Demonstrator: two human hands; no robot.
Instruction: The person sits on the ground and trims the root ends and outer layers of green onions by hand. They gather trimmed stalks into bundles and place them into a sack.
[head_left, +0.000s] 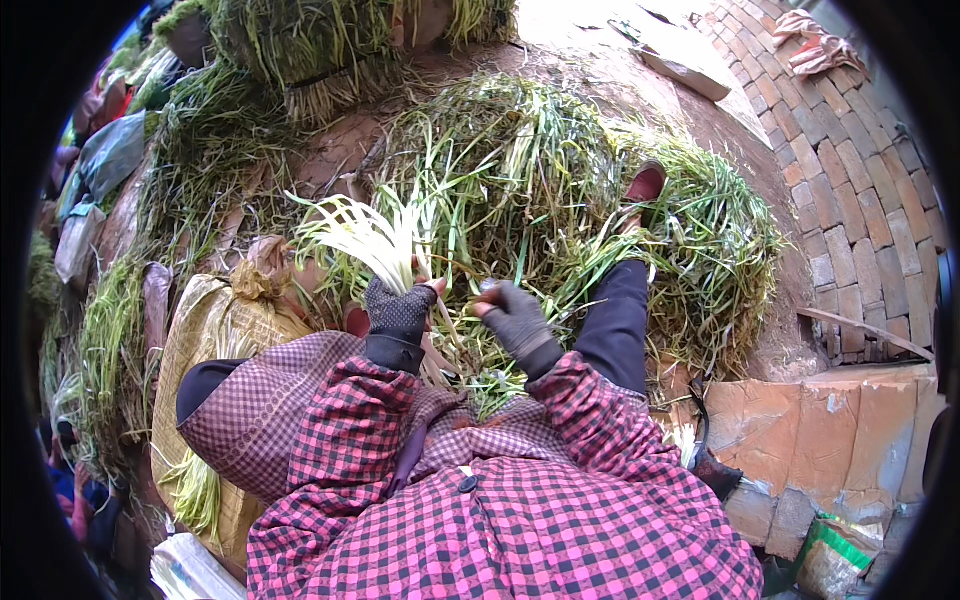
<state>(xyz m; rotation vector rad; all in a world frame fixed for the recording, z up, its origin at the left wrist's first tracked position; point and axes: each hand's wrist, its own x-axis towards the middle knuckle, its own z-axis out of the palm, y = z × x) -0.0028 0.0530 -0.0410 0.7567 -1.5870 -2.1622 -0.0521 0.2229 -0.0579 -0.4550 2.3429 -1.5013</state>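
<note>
My left hand (401, 307), in a dark fingerless glove, is closed around a bunch of pale leafy stalks (382, 240). Their light leaves fan out above the fist, and whitish stem ends hang below it over my lap. My right hand (514, 315), also gloved, is just to the right with its fingers curled. Something small and shiny shows at its fingertips, too unclear to name. A thin brownish strand lies between the two hands. Beyond them spreads a large heap of green and yellowed leaves (525, 172), reaching around my outstretched leg.
A yellow woven sack (180, 330) lies at my left, with pale stalks (196, 487) on it. More green bundles (300, 45) are piled at the top left. Cardboard (795, 442) and a torn green-and-white bag (836, 555) lie at the right, near brick paving (862, 187).
</note>
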